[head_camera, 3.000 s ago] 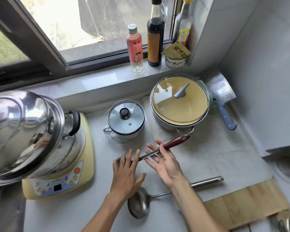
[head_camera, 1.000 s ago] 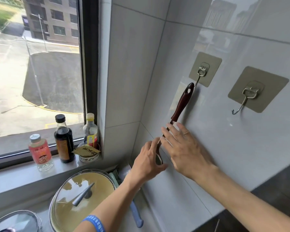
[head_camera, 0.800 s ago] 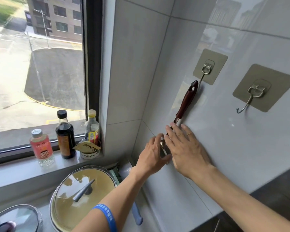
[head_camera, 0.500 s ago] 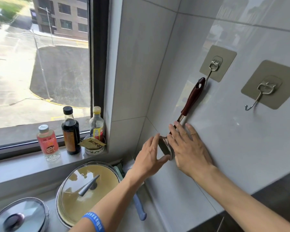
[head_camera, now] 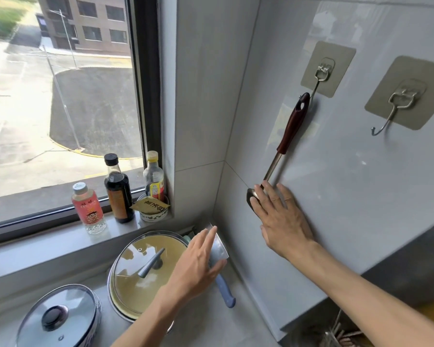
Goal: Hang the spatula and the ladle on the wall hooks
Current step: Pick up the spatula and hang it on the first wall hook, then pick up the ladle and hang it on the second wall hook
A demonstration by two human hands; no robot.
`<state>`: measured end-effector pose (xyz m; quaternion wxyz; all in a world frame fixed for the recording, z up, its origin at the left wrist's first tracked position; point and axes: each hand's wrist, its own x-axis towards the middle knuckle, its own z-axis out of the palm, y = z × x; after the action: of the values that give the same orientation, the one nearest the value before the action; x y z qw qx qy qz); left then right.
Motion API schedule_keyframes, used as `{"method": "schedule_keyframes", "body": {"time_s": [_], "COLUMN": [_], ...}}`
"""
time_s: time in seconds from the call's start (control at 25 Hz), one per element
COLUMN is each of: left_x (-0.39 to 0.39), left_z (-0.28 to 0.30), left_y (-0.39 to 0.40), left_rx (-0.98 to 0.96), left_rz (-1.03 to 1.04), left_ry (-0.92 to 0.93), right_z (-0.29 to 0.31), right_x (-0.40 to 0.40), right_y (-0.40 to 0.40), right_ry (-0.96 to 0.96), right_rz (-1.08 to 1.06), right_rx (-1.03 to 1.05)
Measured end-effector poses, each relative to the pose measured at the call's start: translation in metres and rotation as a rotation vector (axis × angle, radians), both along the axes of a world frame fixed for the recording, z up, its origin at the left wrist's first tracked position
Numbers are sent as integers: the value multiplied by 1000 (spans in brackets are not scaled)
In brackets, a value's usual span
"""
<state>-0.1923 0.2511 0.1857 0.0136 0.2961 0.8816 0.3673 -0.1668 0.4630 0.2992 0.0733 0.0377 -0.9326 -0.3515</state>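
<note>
Head view is showing the spatula hanging from the left wall hook, the right hand resting flat-fingered against its blade, the left hand hovering spread and empty over the worktop's back corner, while the second hook is waiting bare for the unseen ladle.

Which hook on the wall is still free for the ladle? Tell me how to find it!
Look at the big grey tiled wall right of the window. Two metal hooks sit on square sticky pads there. The left hook is at the spatula's brown handle, so pick the empty hook further right, with nothing on it.
</note>
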Motion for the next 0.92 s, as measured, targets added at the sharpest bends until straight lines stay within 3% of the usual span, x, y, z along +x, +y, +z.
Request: {"method": "schedule_keyframes", "body": {"time_s": [0.32,0.48,0.64,0.76,0.92], "left_x": [30,62,127,185,249], "left_z": [-1,-5,-43,-95,-153], "left_y": [-37,-78,-146,-191,-235], "left_rx": [-107,-158,-161,-409,-737], "left_rz": [-46,-53,-18,71,166], "left_ry": [36,-1,-97,-196,-308], "right_z": [-21,-52,-132,-200,-253], "right_x": [19,58,144,205,243], "right_y": [-52,-87,-127,-150,-172], "right_ry": [-18,-23,-77,-160,293], "right_rz": [30,-8,-255,-661,-1195], "right_rx": [-78,-254,-869,-1425,-2045]}}
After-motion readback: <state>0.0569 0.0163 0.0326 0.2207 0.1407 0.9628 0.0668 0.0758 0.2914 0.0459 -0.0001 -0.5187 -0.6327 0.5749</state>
